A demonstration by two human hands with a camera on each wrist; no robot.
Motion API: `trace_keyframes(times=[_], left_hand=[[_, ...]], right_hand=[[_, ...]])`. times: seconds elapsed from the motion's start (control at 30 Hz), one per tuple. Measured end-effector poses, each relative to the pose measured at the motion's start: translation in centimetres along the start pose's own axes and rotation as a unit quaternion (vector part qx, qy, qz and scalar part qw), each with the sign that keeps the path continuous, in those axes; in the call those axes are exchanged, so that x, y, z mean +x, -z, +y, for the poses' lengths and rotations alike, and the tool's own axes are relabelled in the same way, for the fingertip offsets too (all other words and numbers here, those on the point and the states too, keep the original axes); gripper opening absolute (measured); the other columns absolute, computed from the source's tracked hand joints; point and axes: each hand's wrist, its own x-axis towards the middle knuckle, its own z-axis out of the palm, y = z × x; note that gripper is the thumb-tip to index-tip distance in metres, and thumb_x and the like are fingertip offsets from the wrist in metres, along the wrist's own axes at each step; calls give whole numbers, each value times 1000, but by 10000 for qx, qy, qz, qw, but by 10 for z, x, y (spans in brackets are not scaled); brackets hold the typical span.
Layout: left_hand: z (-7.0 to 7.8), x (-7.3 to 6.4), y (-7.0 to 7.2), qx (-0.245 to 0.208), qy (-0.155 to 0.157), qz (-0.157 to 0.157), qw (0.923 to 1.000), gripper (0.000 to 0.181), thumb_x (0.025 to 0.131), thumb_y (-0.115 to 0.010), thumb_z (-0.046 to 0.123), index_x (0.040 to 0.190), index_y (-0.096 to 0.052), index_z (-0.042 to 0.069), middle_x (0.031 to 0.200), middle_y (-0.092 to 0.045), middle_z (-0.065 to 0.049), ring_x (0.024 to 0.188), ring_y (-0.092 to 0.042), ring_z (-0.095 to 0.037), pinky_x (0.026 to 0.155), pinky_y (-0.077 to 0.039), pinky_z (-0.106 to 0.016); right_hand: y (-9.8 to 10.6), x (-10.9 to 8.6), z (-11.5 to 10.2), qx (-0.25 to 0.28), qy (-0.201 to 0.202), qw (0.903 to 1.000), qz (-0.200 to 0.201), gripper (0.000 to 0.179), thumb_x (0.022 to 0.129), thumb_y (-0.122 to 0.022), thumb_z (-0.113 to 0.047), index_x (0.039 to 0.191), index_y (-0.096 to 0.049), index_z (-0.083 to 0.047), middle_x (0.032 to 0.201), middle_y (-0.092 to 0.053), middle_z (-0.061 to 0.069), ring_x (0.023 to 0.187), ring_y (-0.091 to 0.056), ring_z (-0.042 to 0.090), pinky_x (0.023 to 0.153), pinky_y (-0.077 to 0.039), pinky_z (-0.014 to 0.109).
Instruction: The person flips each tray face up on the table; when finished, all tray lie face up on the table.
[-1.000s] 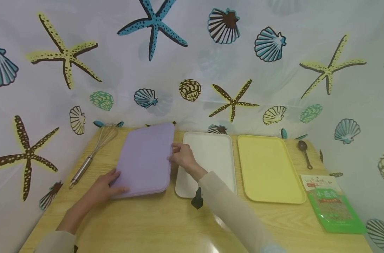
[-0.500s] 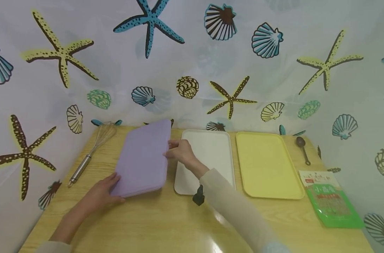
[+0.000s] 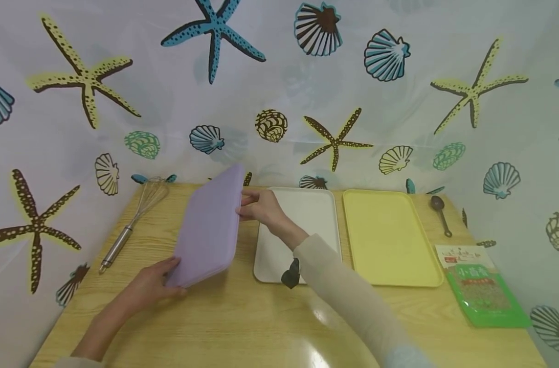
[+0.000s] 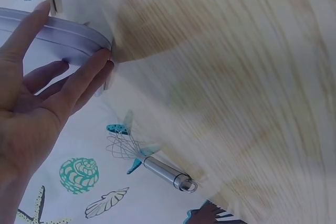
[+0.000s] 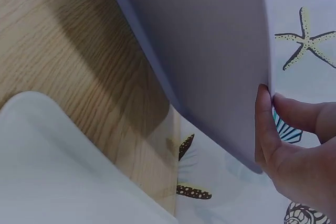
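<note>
A pale purple tray (image 3: 210, 230) is tilted over the left part of the table, its right edge raised well above its left. My right hand (image 3: 265, 209) pinches that raised edge between thumb and fingers; the right wrist view shows the tray's underside (image 5: 205, 51) and the fingers (image 5: 268, 129) against it. At the near left corner, my left hand (image 3: 152, 283) holds the tray low, close over the wood. In the left wrist view, the tray's rim (image 4: 79, 35) lies between the left thumb and fingers. A white tray (image 3: 302, 230) lies flat, partly behind my right forearm.
A yellow tray (image 3: 392, 240) lies right of the white one. A whisk (image 3: 132, 225) rests at the table's left edge. A dark spoon (image 3: 440, 214) and a green and white food packet (image 3: 484, 291) lie at the right. A shell-patterned curtain (image 3: 279, 92) encloses the table.
The purple tray has tipped more steeply, its right edge rising and shifting left with my right hand. My left hand stays at the near left corner.
</note>
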Motion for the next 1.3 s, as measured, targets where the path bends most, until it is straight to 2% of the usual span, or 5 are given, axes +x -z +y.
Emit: trace_keyframes(times=[0.17,0.43,0.8,1.13,1.3], left_hand=[[5,-2,-4,-137,-82,61,9999,81,76,-82,24,131,-42,-20,135,-41,-39,113,-51,-53,95,-44,-58],[17,-1,-3,-561,-437,288,9971,71,78,-78,7,132,-41,-20,131,-45,-40,106,-57,-50,87,-52,-54],[47,-2,7,-1206,-623,182,9906,75,85,-69,0,146,-27,-11,143,-37,-32,111,-57,-47,77,-58,-38],[91,-4,29,-1663,-689,472,9825,99,84,-64,-8,156,-2,20,142,-37,-35,112,-56,-48,75,-59,-34],[104,-10,48,-1727,-1017,812,9763,101,84,-68,-8,156,-8,27,145,-37,-29,108,-59,-46,73,-59,-33]], right_hand=[[0,-1,-7,246,130,9996,-61,54,80,-68,13,131,-54,6,92,-63,16,78,-71,25,73,-60,33],[-3,-4,-28,318,37,9994,-92,61,83,-67,10,139,-44,7,105,-59,22,76,-67,20,80,-58,37],[-13,-6,-46,902,-58,9959,55,68,81,-67,14,143,-39,5,93,-55,10,68,-66,17,77,-59,38],[-27,-11,-69,744,-25,9970,209,67,81,-68,14,142,-41,5,88,-55,8,85,-69,38,67,-60,31],[-36,-8,-72,760,-80,9969,193,68,81,-67,16,142,-41,5,85,-54,7,86,-69,40,65,-60,31]])
